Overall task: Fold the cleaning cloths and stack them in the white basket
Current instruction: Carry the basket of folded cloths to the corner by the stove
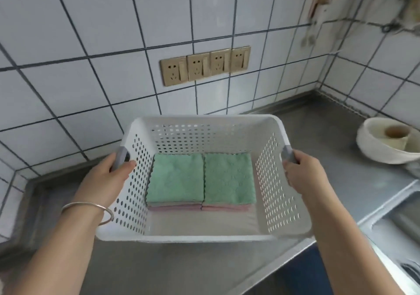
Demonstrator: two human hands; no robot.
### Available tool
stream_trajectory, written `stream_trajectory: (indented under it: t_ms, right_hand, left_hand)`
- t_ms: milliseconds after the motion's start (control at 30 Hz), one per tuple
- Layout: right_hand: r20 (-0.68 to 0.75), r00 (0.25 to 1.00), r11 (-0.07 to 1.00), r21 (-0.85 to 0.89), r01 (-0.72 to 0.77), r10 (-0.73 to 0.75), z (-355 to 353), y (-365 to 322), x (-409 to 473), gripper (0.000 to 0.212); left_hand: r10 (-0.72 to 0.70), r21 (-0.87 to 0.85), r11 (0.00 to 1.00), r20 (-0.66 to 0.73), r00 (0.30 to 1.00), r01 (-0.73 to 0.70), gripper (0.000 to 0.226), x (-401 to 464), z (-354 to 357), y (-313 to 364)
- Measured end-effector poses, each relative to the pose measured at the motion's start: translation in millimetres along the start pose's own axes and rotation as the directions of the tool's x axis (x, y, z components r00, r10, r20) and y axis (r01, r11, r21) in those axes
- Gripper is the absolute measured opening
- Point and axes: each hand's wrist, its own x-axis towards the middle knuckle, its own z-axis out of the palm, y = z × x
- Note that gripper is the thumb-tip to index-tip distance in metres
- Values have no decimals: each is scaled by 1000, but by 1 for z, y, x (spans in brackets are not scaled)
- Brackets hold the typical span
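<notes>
White basket (268, 233) | both hands on grey handles | no legible writing

A grey stainless-steel countertop (329, 158) is running along the tiled wall. A white round bowl (384, 144) is sitting on it (far right).

Matt perforated plastic basket (272, 203), fluffy green cloths (177, 176), brushed steel counter (329, 140), glossy wall tiles (91, 33).
</notes>
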Motion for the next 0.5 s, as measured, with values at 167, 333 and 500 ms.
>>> stream_trajectory:
  t_ms: [167,333,500]
  right_hand:
    - [-186,976,993,-9,-121,117,-77,40,-35,21]
    - [-415,868,960,49,-276,271,-134,78,-99,16]
    - [-619,660,898,199,-393,426,-169,107,-189,17]
  left_hand:
    - [140,8,990,177,974,-143,15,-13,59,38]
    - [262,11,956,411,873,-293,29,-18,120,81]
    - [395,-54,883,623,675,-467,30,-46,190,121]
